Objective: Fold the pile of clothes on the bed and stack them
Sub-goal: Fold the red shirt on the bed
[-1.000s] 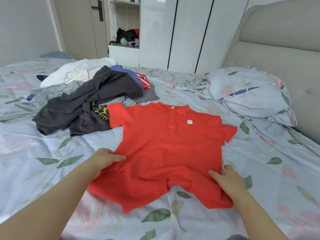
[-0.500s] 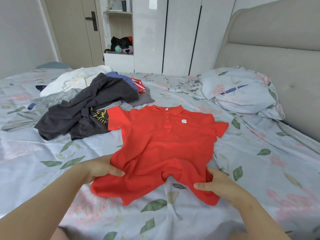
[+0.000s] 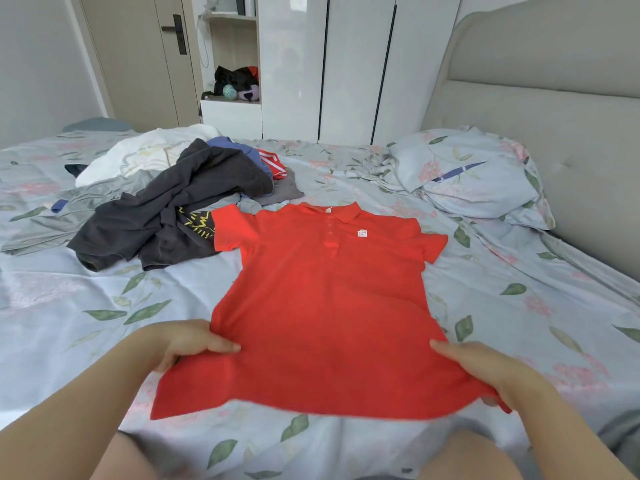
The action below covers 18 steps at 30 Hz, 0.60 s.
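A red polo shirt (image 3: 322, 306) lies front up on the floral bed sheet (image 3: 519, 306), collar away from me, hem stretched flat towards me. My left hand (image 3: 187, 344) pinches the shirt's lower left side with thumb on top. My right hand (image 3: 485, 368) grips the lower right corner, fingers curled under the cloth. Behind the shirt to the left lies the unfolded pile of clothes (image 3: 180, 202): a dark grey garment with yellow print on top, white, blue and red-striped pieces beneath.
A floral pillow (image 3: 474, 174) lies at the right by the padded headboard (image 3: 540, 98). White wardrobes (image 3: 346, 64) and a door (image 3: 145, 57) stand behind the bed. My knees show at the bottom edge.
Both hands have pulled the bunched hem towards me and apart, so the shirt now lies stretched and smooth. The pile has not moved.
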{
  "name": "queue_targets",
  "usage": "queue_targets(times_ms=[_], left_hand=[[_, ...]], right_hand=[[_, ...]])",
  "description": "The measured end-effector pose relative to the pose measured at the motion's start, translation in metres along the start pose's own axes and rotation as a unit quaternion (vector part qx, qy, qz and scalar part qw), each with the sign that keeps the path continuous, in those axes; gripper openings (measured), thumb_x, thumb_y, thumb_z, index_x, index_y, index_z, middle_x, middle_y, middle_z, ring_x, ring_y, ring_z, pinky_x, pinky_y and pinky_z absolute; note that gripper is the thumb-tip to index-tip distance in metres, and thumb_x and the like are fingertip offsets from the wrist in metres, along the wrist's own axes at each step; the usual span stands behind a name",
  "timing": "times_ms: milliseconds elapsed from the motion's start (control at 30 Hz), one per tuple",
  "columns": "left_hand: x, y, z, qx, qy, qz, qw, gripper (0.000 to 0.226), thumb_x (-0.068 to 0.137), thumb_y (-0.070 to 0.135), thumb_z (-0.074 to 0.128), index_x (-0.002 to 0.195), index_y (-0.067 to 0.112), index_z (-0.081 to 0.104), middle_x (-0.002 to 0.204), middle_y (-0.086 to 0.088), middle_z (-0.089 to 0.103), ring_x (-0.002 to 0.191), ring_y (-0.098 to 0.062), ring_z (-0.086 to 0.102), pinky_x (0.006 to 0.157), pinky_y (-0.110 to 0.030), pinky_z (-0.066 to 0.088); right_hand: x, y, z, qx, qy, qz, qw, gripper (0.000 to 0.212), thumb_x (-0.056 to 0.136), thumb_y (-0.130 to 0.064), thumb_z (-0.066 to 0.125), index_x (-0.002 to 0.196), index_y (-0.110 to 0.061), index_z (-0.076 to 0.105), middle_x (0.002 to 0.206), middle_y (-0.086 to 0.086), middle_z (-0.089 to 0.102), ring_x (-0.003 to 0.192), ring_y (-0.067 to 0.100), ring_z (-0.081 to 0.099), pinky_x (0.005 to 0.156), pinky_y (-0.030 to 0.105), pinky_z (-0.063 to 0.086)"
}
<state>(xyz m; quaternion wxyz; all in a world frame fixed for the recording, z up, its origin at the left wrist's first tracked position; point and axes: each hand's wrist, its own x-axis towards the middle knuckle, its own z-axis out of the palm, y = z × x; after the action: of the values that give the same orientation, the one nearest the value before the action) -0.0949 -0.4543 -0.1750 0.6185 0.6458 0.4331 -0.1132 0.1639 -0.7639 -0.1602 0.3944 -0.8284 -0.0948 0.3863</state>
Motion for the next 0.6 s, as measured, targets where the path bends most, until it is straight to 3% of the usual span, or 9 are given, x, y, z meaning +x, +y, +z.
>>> queue_targets(times_ms=[33,100,200,267,333,400,467,533,600], left_hand=[[0.0,-0.003,0.002,0.021,0.009,-0.005,1.0,0.036,0.078,0.015,0.075,0.111,0.006,0.065,0.101,-0.013,0.073,0.094,-0.027,0.07,0.085,-0.038,0.054],[0.001,-0.004,0.005,0.023,0.033,0.005,0.999,0.034,0.08,0.015,0.073,0.111,0.005,0.065,0.1,-0.012,0.073,0.095,-0.027,0.069,0.083,-0.035,0.054],[0.006,0.002,0.009,-0.03,0.122,0.041,0.991,0.036,0.082,0.029,0.072,0.107,0.005,0.065,0.098,-0.014,0.072,0.091,-0.03,0.069,0.081,-0.037,0.055],[0.012,0.005,0.014,-0.058,0.183,0.064,0.979,0.036,0.084,0.03,0.07,0.109,0.005,0.063,0.1,-0.015,0.07,0.091,-0.031,0.067,0.083,-0.039,0.054],[0.016,0.004,0.018,-0.064,0.207,0.067,0.974,0.031,0.088,0.02,0.066,0.114,0.002,0.061,0.101,-0.017,0.068,0.09,-0.032,0.065,0.081,-0.039,0.052],[0.017,0.0,0.021,-0.077,0.203,0.053,0.975,0.025,0.09,0.011,0.062,0.113,0.0,0.061,0.093,-0.017,0.067,0.081,-0.031,0.063,0.071,-0.035,0.051],[0.018,-0.002,0.023,-0.072,0.206,0.039,0.975,0.023,0.089,0.007,0.061,0.11,0.0,0.061,0.085,-0.016,0.066,0.074,-0.029,0.061,0.065,-0.032,0.049],[0.021,-0.002,0.023,-0.059,0.222,0.035,0.973,0.025,0.085,0.006,0.064,0.108,-0.001,0.062,0.086,-0.017,0.065,0.075,-0.03,0.06,0.069,-0.033,0.049],[0.023,0.004,0.025,-0.067,0.224,0.03,0.972,0.028,0.081,0.01,0.068,0.107,0.0,0.063,0.092,-0.018,0.066,0.083,-0.032,0.062,0.078,-0.037,0.05]], right_hand=[[0.004,0.009,-0.001,-0.038,-0.005,-0.001,0.999,0.025,0.089,-0.037,0.062,0.087,-0.013,0.067,0.046,-0.005,0.059,0.032,0.01,0.049,0.036,0.015,0.028],[0.012,0.017,-0.001,-0.046,0.016,-0.021,0.999,0.032,0.087,-0.036,0.065,0.105,-0.011,0.07,0.078,0.0,0.074,0.07,0.016,0.069,0.059,0.022,0.048],[0.027,0.017,0.003,-0.063,0.138,-0.054,0.987,0.052,0.085,-0.055,0.058,0.106,-0.009,0.068,0.105,0.008,0.068,0.1,0.026,0.062,0.089,0.035,0.046],[0.035,0.014,0.01,-0.078,0.185,-0.07,0.977,0.046,0.088,-0.053,0.053,0.095,-0.009,0.065,0.103,0.012,0.066,0.098,0.03,0.059,0.09,0.037,0.044],[0.04,0.012,0.015,-0.052,0.184,-0.081,0.978,0.03,0.089,-0.039,0.06,0.079,-0.011,0.063,0.093,0.014,0.066,0.09,0.031,0.06,0.087,0.039,0.047],[0.038,0.013,0.014,0.043,0.207,-0.083,0.974,0.021,0.085,-0.025,0.067,0.072,-0.01,0.063,0.08,0.013,0.066,0.084,0.031,0.061,0.084,0.041,0.049],[0.032,0.019,0.005,0.135,0.305,-0.092,0.938,0.023,0.083,-0.018,0.067,0.068,-0.005,0.058,0.068,0.011,0.058,0.075,0.03,0.056,0.075,0.041,0.047],[0.027,0.03,-0.003,0.122,0.388,-0.095,0.909,0.024,0.085,-0.015,0.062,0.068,-0.003,0.051,0.065,0.011,0.052,0.068,0.029,0.048,0.066,0.036,0.039],[0.025,0.039,0.0,0.035,0.367,-0.098,0.925,0.017,0.085,-0.016,0.059,0.075,-0.004,0.051,0.072,0.013,0.056,0.069,0.03,0.049,0.065,0.036,0.037]])
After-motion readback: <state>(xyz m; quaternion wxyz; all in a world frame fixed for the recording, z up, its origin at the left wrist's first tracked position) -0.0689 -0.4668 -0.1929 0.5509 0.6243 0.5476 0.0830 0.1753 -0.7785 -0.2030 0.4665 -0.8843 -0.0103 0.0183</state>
